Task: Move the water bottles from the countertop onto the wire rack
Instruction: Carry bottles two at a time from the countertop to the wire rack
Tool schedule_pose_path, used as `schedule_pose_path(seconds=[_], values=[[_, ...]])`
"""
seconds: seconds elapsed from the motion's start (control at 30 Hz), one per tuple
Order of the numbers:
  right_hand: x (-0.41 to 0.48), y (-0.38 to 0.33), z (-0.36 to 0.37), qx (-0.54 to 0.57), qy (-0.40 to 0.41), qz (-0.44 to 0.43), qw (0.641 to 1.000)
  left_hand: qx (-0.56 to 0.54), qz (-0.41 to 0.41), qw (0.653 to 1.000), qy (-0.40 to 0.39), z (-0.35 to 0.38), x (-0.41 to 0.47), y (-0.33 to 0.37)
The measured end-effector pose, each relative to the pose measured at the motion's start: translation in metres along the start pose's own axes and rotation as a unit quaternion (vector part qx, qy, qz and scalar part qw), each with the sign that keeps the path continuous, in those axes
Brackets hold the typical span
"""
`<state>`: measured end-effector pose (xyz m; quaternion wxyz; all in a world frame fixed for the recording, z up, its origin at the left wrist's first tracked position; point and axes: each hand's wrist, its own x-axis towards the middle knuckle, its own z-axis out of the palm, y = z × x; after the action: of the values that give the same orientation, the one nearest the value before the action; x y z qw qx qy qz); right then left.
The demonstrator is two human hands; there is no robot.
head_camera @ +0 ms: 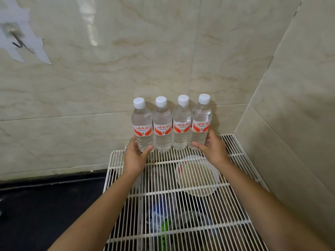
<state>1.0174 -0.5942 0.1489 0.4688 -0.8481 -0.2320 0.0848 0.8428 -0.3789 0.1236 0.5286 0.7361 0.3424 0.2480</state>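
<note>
Four water bottles (162,127) upright, touching, at wire rack (235,178) rear; left hand (135,157) curled round leftmost bottle (143,124), right hand (212,148) round rightmost bottle (200,122); toppling risk on release, bases over wire gaps.

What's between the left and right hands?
Head view: the second clear plastic white-capped water bottle and the third bottle, both upright; the left hand grips the leftmost bottle, the right hand the rightmost bottle.
</note>
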Motion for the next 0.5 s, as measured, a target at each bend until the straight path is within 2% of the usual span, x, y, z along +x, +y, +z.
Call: schedule_pose_path(seconds=[0.13,0.4,0.5], values=[[0.005,0.003,-0.003,-0.028,-0.02,-0.007,0.999,0.012,-0.033,0.999,0.021,0.003,0.003,0.004],[-0.004,-0.011,-0.006,-0.034,-0.012,0.032,0.999,0.055,-0.054,0.997,-0.022,-0.009,0.002,0.024],[-0.024,-0.019,0.0,-0.047,0.061,0.01,0.997,0.133,0.021,0.991,0.007,-0.021,-0.014,0.039]])
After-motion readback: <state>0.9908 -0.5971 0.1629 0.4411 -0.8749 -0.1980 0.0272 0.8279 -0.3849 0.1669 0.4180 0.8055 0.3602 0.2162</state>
